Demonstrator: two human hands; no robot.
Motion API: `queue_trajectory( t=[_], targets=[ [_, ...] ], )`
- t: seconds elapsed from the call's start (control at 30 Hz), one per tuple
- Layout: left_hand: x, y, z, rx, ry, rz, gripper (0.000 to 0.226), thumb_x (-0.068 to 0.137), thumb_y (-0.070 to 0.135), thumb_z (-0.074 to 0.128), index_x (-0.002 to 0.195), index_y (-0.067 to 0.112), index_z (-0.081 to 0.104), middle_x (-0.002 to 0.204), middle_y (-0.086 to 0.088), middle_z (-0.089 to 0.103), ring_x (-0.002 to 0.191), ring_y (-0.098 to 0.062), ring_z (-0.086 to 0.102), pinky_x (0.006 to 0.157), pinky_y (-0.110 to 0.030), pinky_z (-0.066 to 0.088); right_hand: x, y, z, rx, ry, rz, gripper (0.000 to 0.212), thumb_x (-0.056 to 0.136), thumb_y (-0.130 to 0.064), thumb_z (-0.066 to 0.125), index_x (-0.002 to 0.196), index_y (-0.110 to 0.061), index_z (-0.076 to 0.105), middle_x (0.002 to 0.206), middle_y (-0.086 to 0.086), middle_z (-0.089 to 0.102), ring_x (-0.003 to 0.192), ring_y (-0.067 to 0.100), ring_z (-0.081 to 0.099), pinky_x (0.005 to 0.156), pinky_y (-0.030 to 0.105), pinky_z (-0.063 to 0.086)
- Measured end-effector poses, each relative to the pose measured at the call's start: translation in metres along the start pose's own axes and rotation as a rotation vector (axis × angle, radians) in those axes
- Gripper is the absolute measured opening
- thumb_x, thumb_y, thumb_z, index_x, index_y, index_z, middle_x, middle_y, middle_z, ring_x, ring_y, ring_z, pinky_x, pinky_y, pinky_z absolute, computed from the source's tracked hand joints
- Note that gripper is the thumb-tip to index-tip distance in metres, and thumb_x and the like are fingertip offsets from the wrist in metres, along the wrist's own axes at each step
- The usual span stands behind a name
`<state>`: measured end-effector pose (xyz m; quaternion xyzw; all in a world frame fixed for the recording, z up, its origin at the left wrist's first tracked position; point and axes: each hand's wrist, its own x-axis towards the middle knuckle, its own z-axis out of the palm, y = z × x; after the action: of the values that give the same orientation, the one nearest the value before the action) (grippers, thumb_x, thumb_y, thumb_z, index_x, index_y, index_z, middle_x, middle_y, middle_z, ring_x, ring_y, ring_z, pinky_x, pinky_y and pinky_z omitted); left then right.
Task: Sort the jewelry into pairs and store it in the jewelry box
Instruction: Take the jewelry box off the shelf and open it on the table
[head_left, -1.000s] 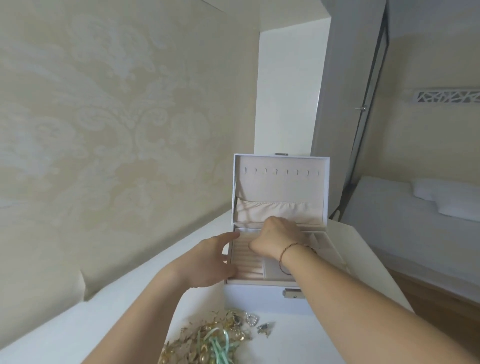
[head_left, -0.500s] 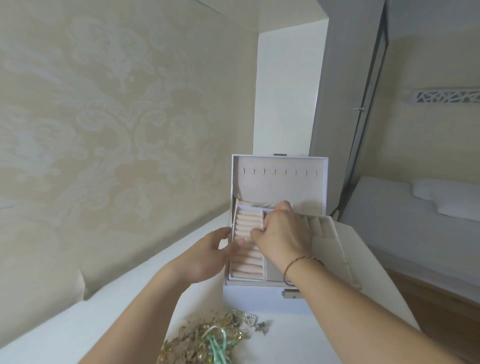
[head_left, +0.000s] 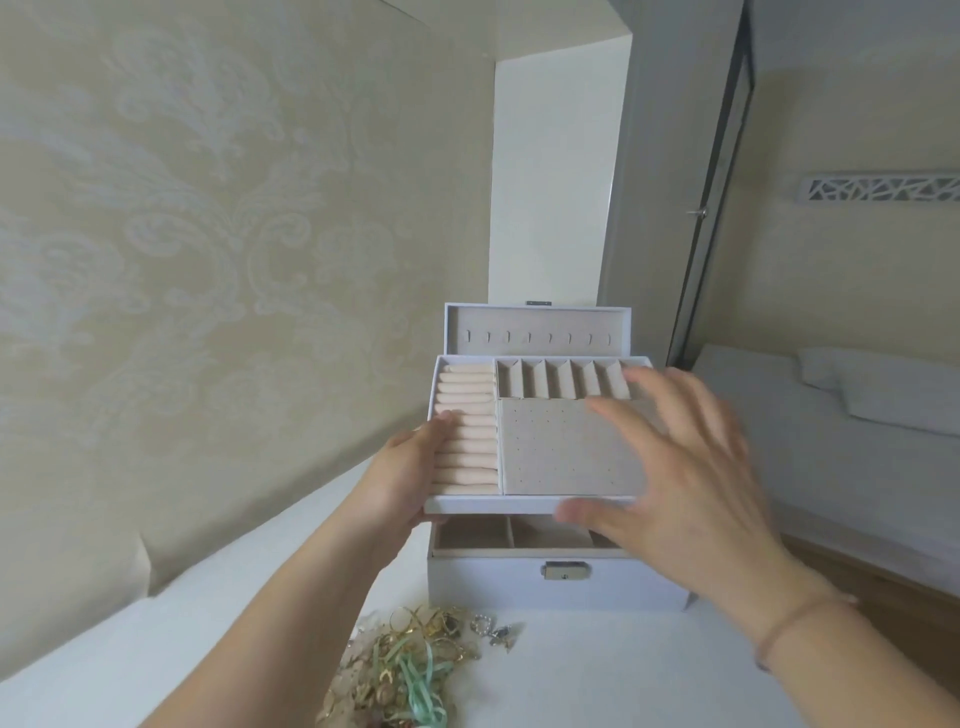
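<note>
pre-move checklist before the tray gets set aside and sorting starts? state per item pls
1. Hinged lid of the white jewelry box open and upright: ok.
2. White removable tray with beige ring rolls lifted above the box base: ok.
3. Left hand holds the tray's left edge, thumb on the ring rolls: ok.
4. Right hand gripping the tray: not ok, its fingers are spread and blurred over the right side, thumb at the front edge.
5. Lower compartments of the box base empty: cannot tell, mostly hidden by the tray.
6. Tangled pile of gold and mint jewelry lying unsorted on the white table: ok.
</note>
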<state>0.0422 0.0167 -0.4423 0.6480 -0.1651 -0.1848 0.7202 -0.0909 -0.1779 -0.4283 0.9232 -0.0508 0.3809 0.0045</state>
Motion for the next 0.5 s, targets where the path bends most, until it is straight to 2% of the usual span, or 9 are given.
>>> queue_trajectory(
  t=[0.07, 0.13, 0.17, 0.23, 0.3, 0.33, 0.4, 0.47, 0.5],
  targets=[
    [-0.003, 0.000, 0.005, -0.039, -0.002, -0.027, 0.026, 0.100, 0.036, 0.051, 0.090, 0.017, 0.066, 0.062, 0.003, 0.068, 0.048, -0.012, 0.062, 0.043, -0.021, 0.040, -0.025, 0.017, -0.002, 0.258, 0.075, 0.189, 0.089, 0.057, -0.089, 0.052, 0.131, -0.038, 0.049, 0.149, -0.011, 0.028, 0.139, 0.020, 0.026, 0.110, 0.047, 0.029],
    [-0.003, -0.003, 0.011, -0.087, -0.025, -0.037, 0.028, 0.100, 0.036, 0.051, 0.087, 0.016, 0.065, 0.059, 0.001, 0.064, 0.045, -0.013, 0.057, 0.040, -0.020, 0.037, -0.040, 0.019, -0.004, 0.812, 0.102, 0.509, 0.090, 0.052, -0.088, 0.061, 0.131, -0.048, 0.042, 0.141, -0.027, 0.036, 0.133, 0.010, 0.041, 0.106, 0.045, 0.037],
    [-0.005, -0.003, 0.015, -0.088, -0.050, -0.036, 0.029, 0.100, 0.036, 0.051, 0.086, 0.015, 0.065, 0.059, 0.000, 0.064, 0.045, -0.013, 0.056, 0.039, -0.020, 0.036, -0.046, 0.019, -0.001, 1.116, 0.108, 0.643, 0.091, 0.051, -0.086, 0.065, 0.130, -0.048, 0.042, 0.134, -0.026, 0.049, 0.122, 0.012, 0.055, 0.095, 0.046, 0.048],
    [-0.008, -0.006, 0.021, -0.038, -0.118, -0.014, 0.032, 0.101, 0.038, 0.049, 0.090, 0.014, 0.067, 0.063, 0.000, 0.066, 0.049, -0.013, 0.059, 0.040, -0.021, 0.039, -0.053, 0.019, 0.007, 1.460, 0.139, 0.776, 0.070, 0.069, -0.062, 0.071, 0.131, -0.039, 0.047, 0.120, -0.003, 0.066, 0.093, 0.027, 0.070, 0.063, 0.041, 0.056],
    [-0.008, -0.010, 0.023, 0.008, -0.177, -0.010, 0.039, 0.100, 0.047, 0.048, 0.099, 0.016, 0.071, 0.080, 0.000, 0.074, 0.067, -0.014, 0.070, 0.055, -0.026, 0.052, -0.056, 0.017, 0.008, 1.552, 0.234, 0.809, 0.043, 0.089, -0.023, 0.061, 0.130, -0.029, 0.050, 0.109, 0.005, 0.068, 0.079, 0.027, 0.071, 0.050, 0.036, 0.054],
    [-0.006, -0.013, 0.021, 0.059, -0.185, -0.001, 0.047, 0.096, 0.058, 0.047, 0.106, 0.019, 0.071, 0.095, 0.000, 0.076, 0.084, -0.017, 0.073, 0.072, -0.032, 0.057, -0.057, 0.018, 0.009, 1.566, 0.284, 0.843, 0.040, 0.092, -0.012, 0.055, 0.129, -0.026, 0.051, 0.107, 0.005, 0.068, 0.078, 0.023, 0.072, 0.050, 0.036, 0.054],
    [-0.008, -0.017, 0.016, 0.264, -0.238, 0.103, 0.064, 0.090, 0.074, 0.035, 0.107, 0.026, 0.073, 0.108, 0.001, 0.075, 0.101, -0.020, 0.070, 0.095, -0.034, 0.052, -0.059, 0.030, 0.012, 1.594, 0.370, 0.925, 0.035, 0.093, -0.008, 0.052, 0.126, -0.019, 0.053, 0.105, 0.007, 0.067, 0.076, 0.017, 0.072, 0.052, 0.033, 0.056],
    [-0.013, -0.020, 0.017, 0.536, -0.359, 0.262, 0.061, 0.093, 0.069, 0.027, 0.098, 0.026, 0.070, 0.098, 0.007, 0.072, 0.092, -0.011, 0.066, 0.088, -0.027, 0.050, -0.063, 0.052, 0.011, 1.650, 0.428, 0.986, 0.026, 0.088, -0.017, 0.061, 0.114, -0.016, 0.058, 0.103, 0.008, 0.067, 0.073, 0.014, 0.072, 0.051, 0.027, 0.056],
    [-0.017, -0.021, 0.019, 0.691, -0.440, 0.307, 0.051, 0.094, 0.065, 0.033, 0.099, 0.027, 0.067, 0.095, 0.009, 0.067, 0.090, -0.008, 0.062, 0.086, -0.025, 0.048, -0.066, 0.068, 0.012, 1.684, 0.452, 1.015, 0.040, 0.074, -0.028, 0.076, 0.108, -0.017, 0.059, 0.101, 0.006, 0.068, 0.073, 0.013, 0.073, 0.052, 0.026, 0.056]
  ],
)
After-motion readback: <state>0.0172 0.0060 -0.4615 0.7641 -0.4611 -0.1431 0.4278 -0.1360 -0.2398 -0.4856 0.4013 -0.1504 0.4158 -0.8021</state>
